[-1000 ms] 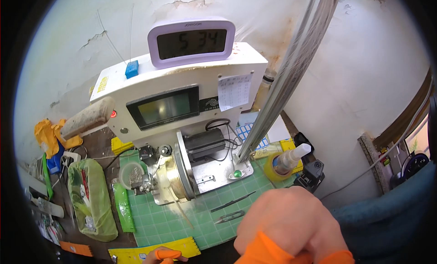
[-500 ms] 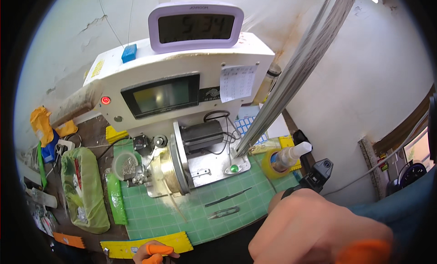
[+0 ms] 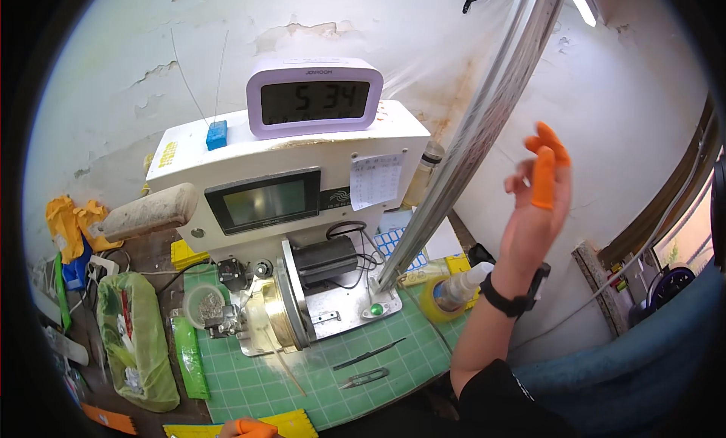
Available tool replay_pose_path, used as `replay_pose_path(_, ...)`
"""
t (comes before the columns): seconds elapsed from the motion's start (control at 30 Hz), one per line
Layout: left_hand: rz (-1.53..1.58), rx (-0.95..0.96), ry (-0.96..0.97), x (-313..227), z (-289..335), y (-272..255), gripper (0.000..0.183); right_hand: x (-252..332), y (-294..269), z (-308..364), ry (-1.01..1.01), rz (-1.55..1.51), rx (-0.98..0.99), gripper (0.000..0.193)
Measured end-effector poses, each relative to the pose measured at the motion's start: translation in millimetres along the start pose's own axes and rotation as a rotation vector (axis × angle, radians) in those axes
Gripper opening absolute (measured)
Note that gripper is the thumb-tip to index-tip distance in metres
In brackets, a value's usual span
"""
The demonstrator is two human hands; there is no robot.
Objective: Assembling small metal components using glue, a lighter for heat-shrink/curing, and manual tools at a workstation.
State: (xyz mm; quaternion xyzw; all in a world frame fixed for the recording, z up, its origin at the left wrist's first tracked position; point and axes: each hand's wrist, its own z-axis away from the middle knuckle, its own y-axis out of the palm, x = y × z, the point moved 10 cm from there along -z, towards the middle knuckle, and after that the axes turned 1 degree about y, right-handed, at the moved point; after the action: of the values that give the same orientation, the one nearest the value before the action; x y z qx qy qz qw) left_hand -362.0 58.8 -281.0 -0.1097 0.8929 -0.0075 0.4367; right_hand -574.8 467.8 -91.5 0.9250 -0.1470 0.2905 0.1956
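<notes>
My right hand (image 3: 529, 211) is raised at the right, in front of the wall and beside the slanted metal pole with pale strands (image 3: 473, 128). Orange finger covers sit on its thumb and a finger, which come together in a pinch. Anything between them is too fine to make out. A black watch (image 3: 522, 298) is strapped round that wrist. Only the top of my left hand (image 3: 240, 429) shows at the lower edge, over a yellow strip (image 3: 291, 421). Its orange-covered fingers are curled; what they hold, if anything, is hidden.
A white machine (image 3: 280, 162) with a screen carries a lilac clock (image 3: 314, 98). Its motor (image 3: 325, 260) and brass drum (image 3: 268, 309) stand over a green mat (image 3: 318, 400). On the mat lie thread snips (image 3: 364, 377) and a thin dark tool (image 3: 369, 353). A green-lined bin (image 3: 136, 340) stands left.
My right hand has risen from the lower right foreground to beside the pole. The view has tilted upward, so my left hand sits lower and is more cut off.
</notes>
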Motion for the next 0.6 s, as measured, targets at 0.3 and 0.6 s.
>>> replay_pose_path(0.3, -0.036, -0.043, -0.012, -5, 9, -5, 0.04, -43, 6, -5, 0.138, -0.169, 0.132, 0.018)
replay_pose_path(0.6, -0.04, -0.065, -0.047, -2, 5, -9, 0.036, -15, -10, 9, 0.049, -0.256, 0.135, 0.014)
